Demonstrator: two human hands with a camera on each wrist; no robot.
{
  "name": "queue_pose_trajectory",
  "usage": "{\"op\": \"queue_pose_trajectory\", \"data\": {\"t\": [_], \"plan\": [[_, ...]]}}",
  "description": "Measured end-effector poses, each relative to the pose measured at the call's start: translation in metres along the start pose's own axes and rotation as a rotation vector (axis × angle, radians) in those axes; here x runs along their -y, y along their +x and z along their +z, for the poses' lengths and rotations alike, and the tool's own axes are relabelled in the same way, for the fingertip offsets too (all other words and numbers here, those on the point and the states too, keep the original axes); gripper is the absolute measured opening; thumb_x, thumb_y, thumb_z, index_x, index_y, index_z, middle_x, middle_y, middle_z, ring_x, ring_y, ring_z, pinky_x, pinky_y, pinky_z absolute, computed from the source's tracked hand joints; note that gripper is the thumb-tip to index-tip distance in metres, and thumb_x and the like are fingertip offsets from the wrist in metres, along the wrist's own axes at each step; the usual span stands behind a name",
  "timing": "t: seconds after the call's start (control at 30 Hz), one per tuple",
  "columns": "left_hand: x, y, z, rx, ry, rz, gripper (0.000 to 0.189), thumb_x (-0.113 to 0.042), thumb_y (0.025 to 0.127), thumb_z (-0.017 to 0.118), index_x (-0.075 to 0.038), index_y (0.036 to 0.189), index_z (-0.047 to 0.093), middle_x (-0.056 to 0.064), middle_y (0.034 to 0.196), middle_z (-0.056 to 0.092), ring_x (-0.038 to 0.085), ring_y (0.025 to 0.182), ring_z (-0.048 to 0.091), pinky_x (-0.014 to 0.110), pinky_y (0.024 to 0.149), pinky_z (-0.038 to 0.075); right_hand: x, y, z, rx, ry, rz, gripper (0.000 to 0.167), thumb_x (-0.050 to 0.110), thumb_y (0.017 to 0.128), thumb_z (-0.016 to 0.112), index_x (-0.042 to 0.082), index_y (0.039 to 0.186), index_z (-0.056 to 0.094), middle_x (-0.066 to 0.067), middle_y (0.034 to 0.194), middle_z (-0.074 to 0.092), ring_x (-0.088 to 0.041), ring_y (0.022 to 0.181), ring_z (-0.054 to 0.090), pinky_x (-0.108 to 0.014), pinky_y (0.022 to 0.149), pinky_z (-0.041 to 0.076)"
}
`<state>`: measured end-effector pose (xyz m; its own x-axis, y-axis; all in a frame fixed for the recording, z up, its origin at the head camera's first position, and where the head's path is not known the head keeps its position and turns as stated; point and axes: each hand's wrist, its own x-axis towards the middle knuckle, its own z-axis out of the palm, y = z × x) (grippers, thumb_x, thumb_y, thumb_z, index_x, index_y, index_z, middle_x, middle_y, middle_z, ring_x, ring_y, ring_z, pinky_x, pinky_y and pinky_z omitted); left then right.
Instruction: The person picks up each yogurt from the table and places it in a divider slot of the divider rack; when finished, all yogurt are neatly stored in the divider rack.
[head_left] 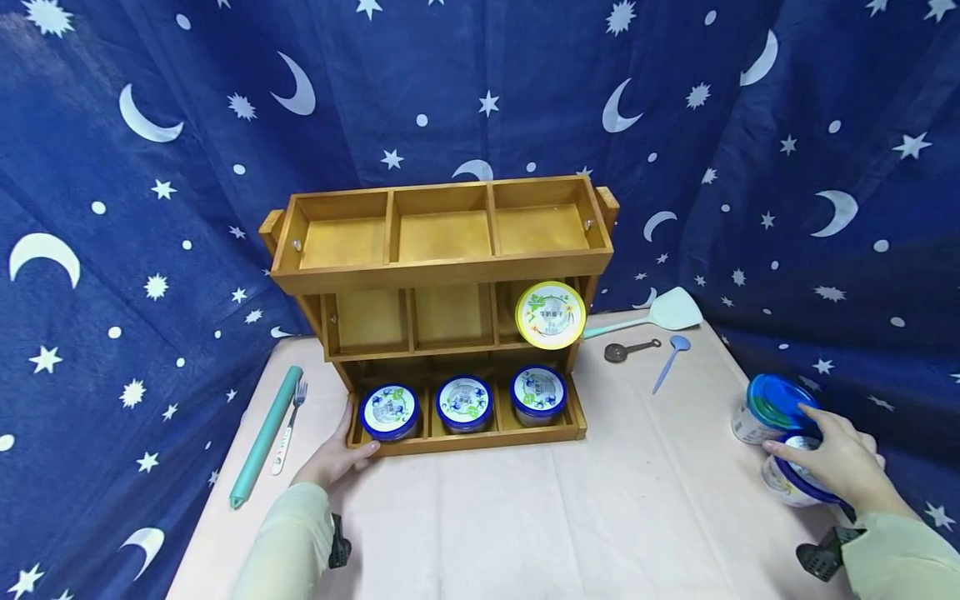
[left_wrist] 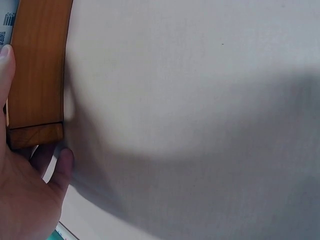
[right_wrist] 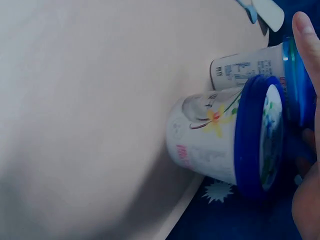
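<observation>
A wooden three-tier rack [head_left: 442,271] stands at the back of the table. My left hand [head_left: 335,457] holds its lower left corner, thumb at the front rail and fingers around the side. In the left wrist view the fingers curl behind the wooden rail [left_wrist: 37,75]. Over at the right, my right hand [head_left: 846,458] is spread above a white tub with a blue lid [right_wrist: 207,132], its thumb reaching across the lid. The right wrist view shows a gap between palm and lid. Right behind it stands a second tub with a shiny blue-green lid [head_left: 776,404], close to the fingertips.
Blue-lidded tubs [head_left: 465,402] fill the rack's bottom tier; a yellow-lidded tub [head_left: 551,314] sits tilted in the middle tier's right compartment. A turner [head_left: 675,308], a measuring spoon [head_left: 617,352] and a blue spoon [head_left: 678,344] lie right. Left are a fork [head_left: 298,396] and a teal stick [head_left: 266,437].
</observation>
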<state>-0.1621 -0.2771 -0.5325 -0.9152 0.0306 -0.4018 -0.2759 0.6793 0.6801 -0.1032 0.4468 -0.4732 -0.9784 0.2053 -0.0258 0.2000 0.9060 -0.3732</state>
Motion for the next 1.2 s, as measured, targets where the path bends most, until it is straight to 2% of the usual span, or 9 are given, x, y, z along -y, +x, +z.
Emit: {"op": "queue_pose_trajectory", "data": {"t": [0.17, 0.4, 0.5, 0.6, 0.77, 0.87, 1.0, 1.07, 1.2], "plan": [[0.000, 0.000, 0.000, -0.012, -0.009, 0.019, 0.108, -0.049, 0.083, 0.066, -0.017, 0.150, -0.013, 0.030, 0.136, 0.042, 0.050, 0.133, 0.017, 0.059, 0.107, 0.014, -0.004, -0.001, 0.007, -0.006, -0.002, 0.027, 0.108, 0.061, 0.078, 0.063, -0.007, 0.144, 0.012, -0.043, 0.137, 0.009, -0.071, 0.110, 0.012, -0.079, 0.083, 0.014], [0.001, 0.000, 0.000, -0.018, 0.009, 0.014, 0.110, -0.054, 0.081, 0.065, -0.021, 0.149, -0.014, 0.027, 0.142, 0.036, 0.052, 0.132, 0.017, 0.061, 0.106, 0.015, -0.005, -0.002, 0.013, -0.018, 0.096, 0.012, 0.105, 0.054, 0.082, 0.063, -0.009, 0.145, 0.007, -0.044, 0.138, 0.003, -0.065, 0.123, 0.008, -0.078, 0.090, 0.008], [0.002, 0.002, -0.001, -0.015, 0.009, 0.012, 0.111, -0.056, 0.080, 0.065, -0.021, 0.149, -0.014, 0.025, 0.127, 0.054, 0.053, 0.132, 0.017, 0.062, 0.106, 0.015, -0.006, -0.003, 0.016, -0.022, 0.135, 0.017, 0.106, 0.053, 0.083, 0.063, -0.009, 0.145, 0.003, -0.043, 0.140, -0.002, -0.062, 0.127, 0.003, -0.076, 0.090, -0.005], [0.003, 0.003, -0.001, -0.013, 0.006, 0.005, 0.112, -0.058, 0.078, 0.065, -0.022, 0.149, -0.014, 0.025, 0.116, 0.061, 0.053, 0.131, 0.018, 0.062, 0.106, 0.015, -0.005, -0.003, 0.018, -0.042, 0.140, 0.040, 0.108, 0.053, 0.082, 0.065, -0.007, 0.145, 0.000, -0.042, 0.141, -0.005, -0.061, 0.127, 0.002, -0.076, 0.091, -0.002], [0.003, 0.002, -0.001, -0.012, 0.002, -0.012, 0.113, -0.060, 0.077, 0.065, -0.022, 0.149, -0.015, 0.031, 0.147, 0.020, 0.054, 0.131, 0.016, 0.063, 0.105, 0.016, -0.004, -0.002, 0.017, -0.086, 0.136, 0.086, 0.111, 0.054, 0.080, 0.066, -0.005, 0.146, -0.002, -0.040, 0.143, -0.005, -0.060, 0.128, 0.005, -0.075, 0.092, 0.013], [0.003, 0.002, -0.001, -0.012, 0.006, -0.016, 0.113, -0.060, 0.077, 0.065, -0.023, 0.149, -0.015, 0.031, 0.141, 0.033, 0.054, 0.131, 0.016, 0.063, 0.105, 0.016, -0.005, -0.005, 0.015, -0.111, 0.139, 0.109, 0.111, 0.053, 0.080, 0.066, -0.006, 0.146, -0.002, -0.039, 0.143, -0.004, -0.058, 0.130, 0.002, -0.073, 0.095, 0.011], [0.003, 0.002, -0.001, -0.008, 0.012, -0.022, 0.114, -0.062, 0.077, 0.064, -0.022, 0.149, -0.016, 0.030, 0.145, 0.026, 0.054, 0.131, 0.015, 0.064, 0.104, 0.015, -0.007, -0.009, 0.014, -0.124, 0.122, 0.133, 0.112, 0.053, 0.080, 0.067, -0.006, 0.146, -0.001, -0.040, 0.144, -0.003, -0.058, 0.130, -0.001, -0.073, 0.097, 0.008], [0.003, 0.003, 0.000, -0.004, 0.012, -0.031, 0.115, -0.063, 0.076, 0.064, -0.022, 0.149, -0.016, 0.029, 0.151, 0.008, 0.054, 0.131, 0.014, 0.065, 0.104, 0.015, -0.009, -0.009, 0.015, -0.126, 0.105, 0.135, 0.112, 0.053, 0.079, 0.067, -0.006, 0.146, -0.001, -0.039, 0.144, -0.003, -0.060, 0.129, -0.001, -0.073, 0.098, 0.007], [0.004, 0.004, 0.000, -0.003, 0.007, -0.038, 0.116, -0.063, 0.076, 0.064, -0.021, 0.149, -0.015, 0.028, 0.151, 0.006, 0.054, 0.132, 0.013, 0.065, 0.104, 0.014, -0.008, -0.006, 0.018, -0.129, 0.102, 0.129, 0.113, 0.054, 0.079, 0.068, -0.005, 0.147, -0.001, -0.040, 0.144, -0.001, -0.062, 0.126, 0.003, -0.075, 0.095, 0.007]]}}
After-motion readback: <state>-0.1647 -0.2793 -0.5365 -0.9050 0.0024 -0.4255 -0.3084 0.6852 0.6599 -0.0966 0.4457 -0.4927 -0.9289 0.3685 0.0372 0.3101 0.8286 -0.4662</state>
